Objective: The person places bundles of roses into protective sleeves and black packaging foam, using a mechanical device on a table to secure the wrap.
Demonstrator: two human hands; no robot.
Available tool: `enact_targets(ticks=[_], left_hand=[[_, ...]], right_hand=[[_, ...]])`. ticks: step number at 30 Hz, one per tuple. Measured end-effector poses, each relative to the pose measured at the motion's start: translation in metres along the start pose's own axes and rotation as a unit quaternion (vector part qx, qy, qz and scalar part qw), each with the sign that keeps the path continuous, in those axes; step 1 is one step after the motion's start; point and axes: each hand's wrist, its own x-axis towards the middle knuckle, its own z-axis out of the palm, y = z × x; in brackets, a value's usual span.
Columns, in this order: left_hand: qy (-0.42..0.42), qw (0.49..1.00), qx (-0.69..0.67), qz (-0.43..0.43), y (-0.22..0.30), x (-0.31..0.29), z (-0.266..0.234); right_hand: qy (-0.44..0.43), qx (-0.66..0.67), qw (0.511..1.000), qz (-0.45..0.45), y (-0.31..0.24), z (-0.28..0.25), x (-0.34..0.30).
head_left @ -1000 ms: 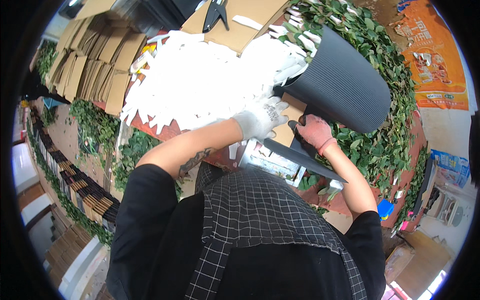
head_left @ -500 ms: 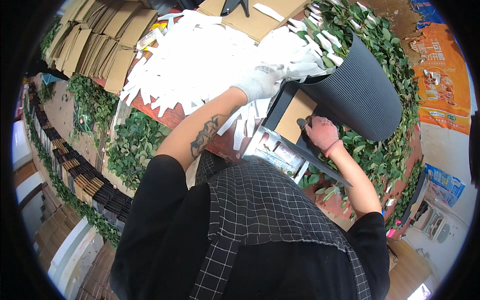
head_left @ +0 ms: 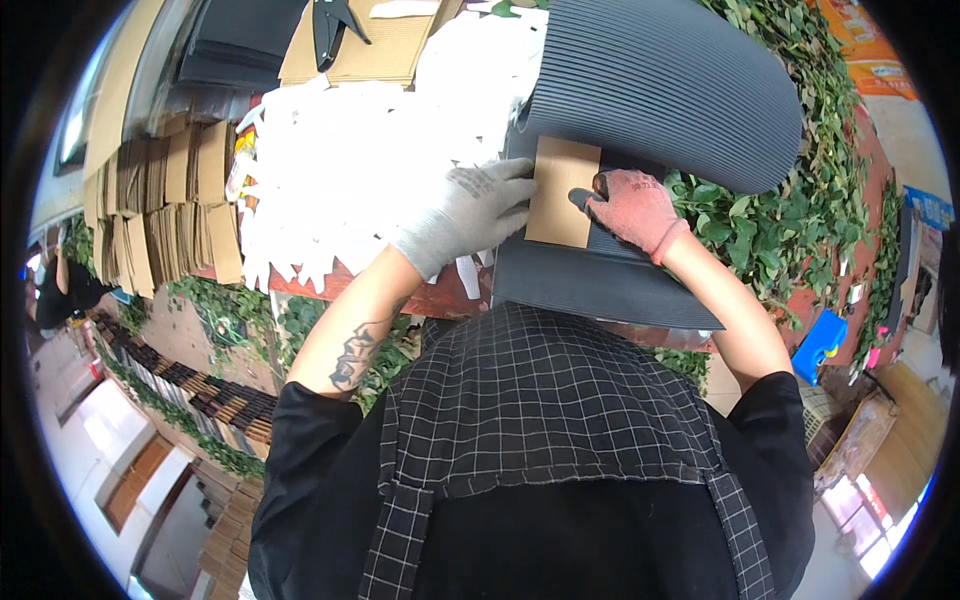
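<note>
A black corrugated sheet point(head_left: 610, 288) lies on the table in front of me, its far part curling up and over point(head_left: 670, 85). On its flat part rests a brown cardboard piece point(head_left: 562, 205). My left hand point(head_left: 465, 215), in a grey glove, is open with fingers stretched toward the cardboard's left edge. In a red glove with dark fingertips, my right hand point(head_left: 637, 212) is closed at the cardboard's right side, its thumb on the cardboard. Whatever its curled fingers hold, if anything, is hidden. White sleeves point(head_left: 340, 190) form a glaring pile beside my left hand.
Leafy green stems point(head_left: 745, 235) cover the table's right side. At the back, a black hand tool point(head_left: 330, 30) lies on flat cardboard point(head_left: 400, 60). Stacked folded cardboard point(head_left: 165, 205) stands at left. A blue object point(head_left: 820, 345) is at the right edge.
My left hand has come back from the white-sleeved flowers toward the cardboard. The black sheet's near part now lies flatter, covering the pictured surface beneath. The flowers are out of sight. My view has shifted.
</note>
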Motion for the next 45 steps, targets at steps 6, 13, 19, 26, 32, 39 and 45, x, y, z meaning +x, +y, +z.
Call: enact_targets(ticks=[6,13,19,26,32,39,45], left_hand=[[-0.05,0.999,0.008,0.002,-0.007,0.004,0.006],[-0.062,0.989,0.132,-0.002,0.002,0.009,0.018],[-0.024,0.996,0.081,-0.016,-0.008,0.001,0.028],[-0.016,0.998,0.054,0.035,-0.015,0.0,0.03],[-0.023,0.995,0.066,0.07,-0.009,0.009,0.021],[-0.015,0.993,0.113,0.032,-0.036,0.029,0.068],[-0.001,0.985,0.132,0.113,-0.019,0.021,0.034]], right_hand=[[-0.026,0.032,0.999,0.026,-0.003,-0.008,-0.001],[-0.075,0.11,0.988,0.075,-0.006,-0.014,-0.001],[-0.045,0.28,0.953,0.104,0.003,0.0,0.0],[-0.051,0.335,0.938,0.078,0.011,0.003,0.005],[0.076,-0.057,0.987,-0.127,-0.032,-0.038,-0.034],[0.247,-0.144,0.824,-0.489,-0.096,-0.092,-0.016],[0.344,-0.284,0.839,-0.313,-0.082,-0.105,-0.003]])
